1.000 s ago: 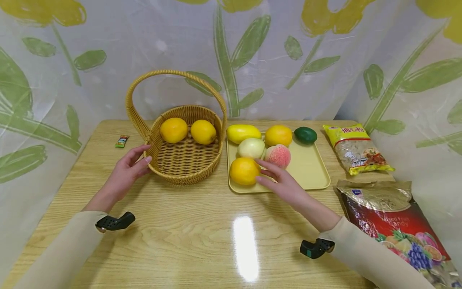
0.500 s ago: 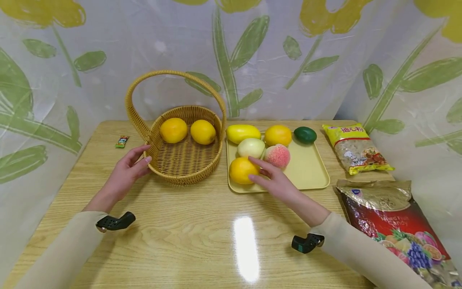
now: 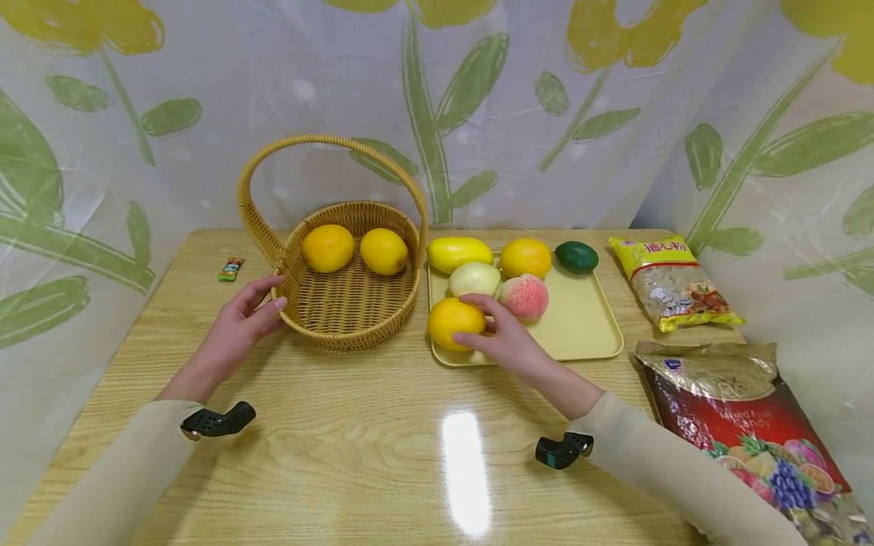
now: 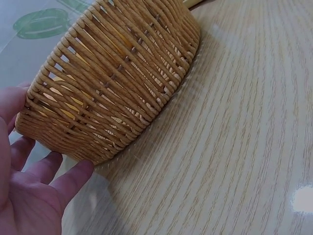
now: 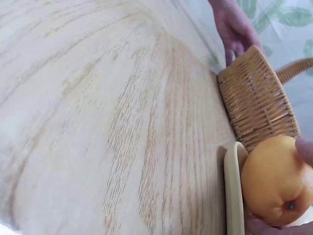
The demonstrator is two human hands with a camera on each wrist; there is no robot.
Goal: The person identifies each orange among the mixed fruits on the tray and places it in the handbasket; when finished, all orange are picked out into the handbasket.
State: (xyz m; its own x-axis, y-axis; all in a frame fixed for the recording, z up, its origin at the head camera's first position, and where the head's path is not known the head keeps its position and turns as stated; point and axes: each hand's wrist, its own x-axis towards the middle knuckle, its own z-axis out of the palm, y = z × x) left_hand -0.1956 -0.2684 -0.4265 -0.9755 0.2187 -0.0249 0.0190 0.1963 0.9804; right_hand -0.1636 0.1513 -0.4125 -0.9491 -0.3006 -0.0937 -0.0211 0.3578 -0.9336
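Note:
My right hand point(image 3: 512, 345) grips an orange point(image 3: 454, 324) between thumb and fingers over the near left corner of the yellow tray point(image 3: 587, 341). The right wrist view shows the orange point(image 5: 274, 178) close up, its dark stem spot facing the camera, against the tray's rim. At the left, my left hand point(image 3: 242, 318) holds the side of a wicker basket point(image 3: 348, 334); in the left wrist view the thumb lies at the rim and the fingertips point(image 4: 80, 171) touch the woven wall. Inside the basket lie another orange point(image 3: 328, 249) and a lemon point(image 3: 385, 252).
On the tray are a long yellow fruit point(image 3: 460, 255), a pale green fruit point(image 3: 474, 279), a peach point(image 3: 524, 297), one more orange point(image 3: 526, 259) and a dark green fruit point(image 3: 576, 257). Two food bags point(image 3: 672, 280) stand right, a small candy point(image 3: 231, 269) left. The basket's tall handle point(image 3: 328, 139) arches up.
My right hand has moved left and closed round the orange, which has shifted slightly left with it. The left hand and the basket stay where they were.

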